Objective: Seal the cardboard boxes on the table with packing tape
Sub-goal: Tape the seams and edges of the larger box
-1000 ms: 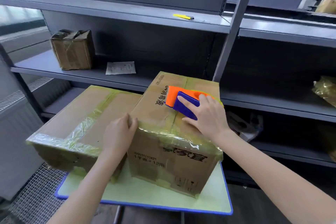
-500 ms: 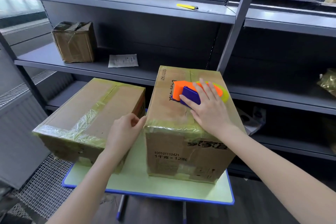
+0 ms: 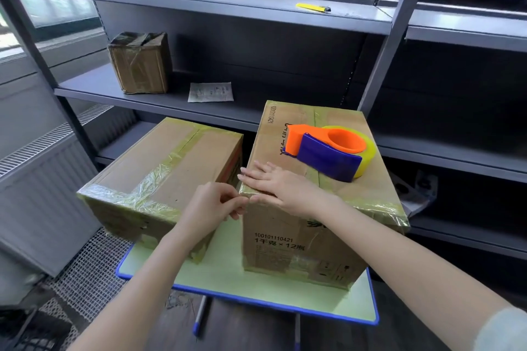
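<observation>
Pressing down at the near left corner of the right box (image 3: 285, 248): the right hand (image 3: 281, 185) lies flat on the box top, fingers straight and spread, palm over the tape band (image 3: 368, 204) that runs along the near top edge. I judge this is to bond the tape and hold the box steady. The left hand (image 3: 212, 205) is touching that same corner from the side, fingers curled, thumb meeting fingertips in what looks like a pinch on the tape band's end. The end itself is too small to make out, but it is probably being folded round the corner. Tape dispenser (image 3: 328, 151), orange and blue with a yellowish roll, sits just beyond the right hand on the same box top, parked within reach and touched by neither hand. Left box (image 3: 159, 168) stands just left of the left hand, apart from the right box, with tape crossing its top and near edge. Both boxes rest on the desk (image 3: 256, 282), whose green top shows below the forearms. On a shelf well beyond the hands: small taped box (image 3: 139, 63) and paper slip (image 3: 210, 92). One shelf higher: yellow cutter (image 3: 312, 7). Sealing looks far along, down to corner smoothing.
</observation>
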A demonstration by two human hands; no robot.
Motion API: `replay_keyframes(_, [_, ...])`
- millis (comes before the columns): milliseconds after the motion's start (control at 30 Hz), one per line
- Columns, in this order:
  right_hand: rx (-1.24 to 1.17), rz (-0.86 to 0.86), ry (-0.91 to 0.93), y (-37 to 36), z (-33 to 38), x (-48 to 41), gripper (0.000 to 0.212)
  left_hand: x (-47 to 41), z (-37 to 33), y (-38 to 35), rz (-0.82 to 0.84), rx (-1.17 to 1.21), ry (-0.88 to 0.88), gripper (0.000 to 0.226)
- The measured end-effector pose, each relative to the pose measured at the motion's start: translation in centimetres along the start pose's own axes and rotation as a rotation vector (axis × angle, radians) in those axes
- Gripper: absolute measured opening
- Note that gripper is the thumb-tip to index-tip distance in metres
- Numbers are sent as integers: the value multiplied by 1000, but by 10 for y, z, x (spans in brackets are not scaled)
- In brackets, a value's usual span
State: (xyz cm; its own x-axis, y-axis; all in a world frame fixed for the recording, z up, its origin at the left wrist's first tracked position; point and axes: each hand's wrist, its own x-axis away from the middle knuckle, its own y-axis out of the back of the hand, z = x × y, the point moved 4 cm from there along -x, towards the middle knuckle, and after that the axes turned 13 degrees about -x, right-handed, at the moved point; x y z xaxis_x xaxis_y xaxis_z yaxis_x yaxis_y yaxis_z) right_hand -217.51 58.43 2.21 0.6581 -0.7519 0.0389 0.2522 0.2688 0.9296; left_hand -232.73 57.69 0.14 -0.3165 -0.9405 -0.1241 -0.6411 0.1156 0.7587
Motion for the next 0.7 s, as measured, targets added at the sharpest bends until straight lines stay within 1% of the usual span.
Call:
replay_keyframes(67, [41,2,9,-1,1,0,57,2,5,1,-130,-206,-107,24])
replay_keyframes(133, [81,3,15,-2,1,-1,57,4,9,0,-291,-371,-242,39])
replay_keyframes(200, [130,-4,24,-3,2,0,56,4,14,-4,-398,-423,-295,51])
replay_keyframes(233, [153,-9,30,-4,3,0,56,4,17,-8,-415,-396,-291,53])
replay_keyframes(267, [173,-13,35,-4,4,0,55,3,20,-12,-419,-336,-281,52])
replay_keyframes(333, [188,-23,47,-4,5,1,54,3,22,-19,-412,-185,-261,36])
replay_keyframes(400, [189,-36,55,-3,7,1,52,3,22,-24,-402,-110,-257,28])
replay_keyframes(467, [191,-42,46,-4,7,3,51,4,21,-25,-391,-103,-281,26])
replay_keyframes(600, [180,0,26,-2,8,5,54,11,23,-23,-347,-195,-294,30])
replay_keyframes(700, [187,43,3,2,4,18,57,20,21,-17,-364,-253,-283,27])
